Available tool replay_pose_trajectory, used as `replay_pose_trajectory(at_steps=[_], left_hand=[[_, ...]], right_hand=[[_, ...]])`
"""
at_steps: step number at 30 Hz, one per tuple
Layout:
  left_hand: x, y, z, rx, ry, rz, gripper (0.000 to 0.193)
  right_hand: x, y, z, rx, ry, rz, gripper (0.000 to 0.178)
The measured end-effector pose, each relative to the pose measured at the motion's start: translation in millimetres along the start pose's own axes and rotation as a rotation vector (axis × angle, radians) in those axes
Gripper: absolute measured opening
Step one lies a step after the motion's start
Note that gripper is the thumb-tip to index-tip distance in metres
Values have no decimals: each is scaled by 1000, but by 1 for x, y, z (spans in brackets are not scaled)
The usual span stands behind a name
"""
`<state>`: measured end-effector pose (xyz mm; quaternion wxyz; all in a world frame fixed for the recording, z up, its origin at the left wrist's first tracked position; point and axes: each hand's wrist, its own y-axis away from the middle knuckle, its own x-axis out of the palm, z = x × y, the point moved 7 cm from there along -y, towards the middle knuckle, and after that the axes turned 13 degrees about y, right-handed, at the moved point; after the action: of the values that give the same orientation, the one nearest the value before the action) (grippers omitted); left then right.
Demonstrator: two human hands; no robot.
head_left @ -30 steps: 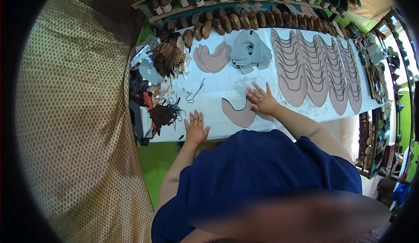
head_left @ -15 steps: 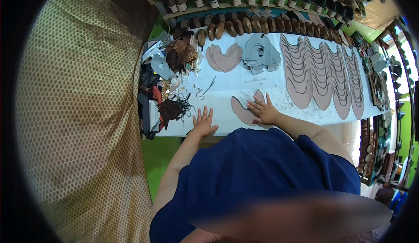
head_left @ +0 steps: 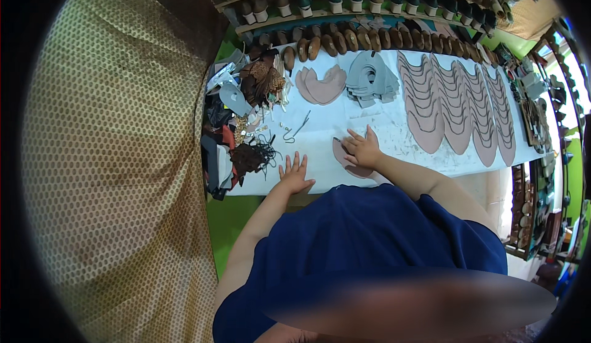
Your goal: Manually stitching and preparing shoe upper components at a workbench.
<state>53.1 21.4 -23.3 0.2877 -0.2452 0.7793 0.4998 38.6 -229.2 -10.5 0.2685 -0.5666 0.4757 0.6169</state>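
Observation:
My right hand (head_left: 363,149) lies spread over a curved mauve shoe-upper piece (head_left: 343,159) near the table's front edge. Its palm and fingers hide the piece's right arm; the left arm and lower curve show. To the left, my left hand (head_left: 296,175) rests with fingers apart on the white-covered table (head_left: 320,130), holding nothing. Beyond the hands are a small pile of mauve U-shaped pieces (head_left: 326,90) and a stack of grey arch-shaped pieces (head_left: 386,85). Several columns of overlapping mauve pieces with dark edges (head_left: 425,138) lie on the right.
Scraps, dark strands (head_left: 251,158) and brown patterned material (head_left: 261,79) crowd the left end. A thin bent wire-like item (head_left: 299,129) lies beyond my left hand. Brown shoe lasts (head_left: 351,39) line the back, below shelved shoes (head_left: 334,1). A patterned curtain (head_left: 123,158) hangs left.
My right hand has shifted over the curved piece and now covers its right arm. My left hand stays spread on the table. The whole view has moved slightly.

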Motion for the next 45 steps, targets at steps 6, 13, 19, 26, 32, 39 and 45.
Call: replay_pose_trajectory(at_steps=[6, 13, 19, 26, 32, 39, 45], left_hand=[[0, -1, -1, 9, -9, 6, 106], [1, -3, -2, 33, -19, 33, 109], [0, -1, 3, 44, 11, 73, 114], [-1, -4, -4, 73, -24, 103, 119], [3, -9, -1, 59, -36, 97, 119], [2, -16, -1, 0, -68, 65, 119], [9, -17, -23, -230, 127, -71, 125]], right_hand=[[-16, -23, 2, 65, -69, -103, 70], [-18, -4, 4, 84, -144, -199, 72], [0, 72, 10, -190, -210, -267, 60], [25, 90, -1, 65, -328, -425, 37], [-17, 120, -51, 438, -486, -338, 33], [-60, 212, -137, 535, -532, -376, 40], [-68, 295, -246, 617, -383, -275, 36]])
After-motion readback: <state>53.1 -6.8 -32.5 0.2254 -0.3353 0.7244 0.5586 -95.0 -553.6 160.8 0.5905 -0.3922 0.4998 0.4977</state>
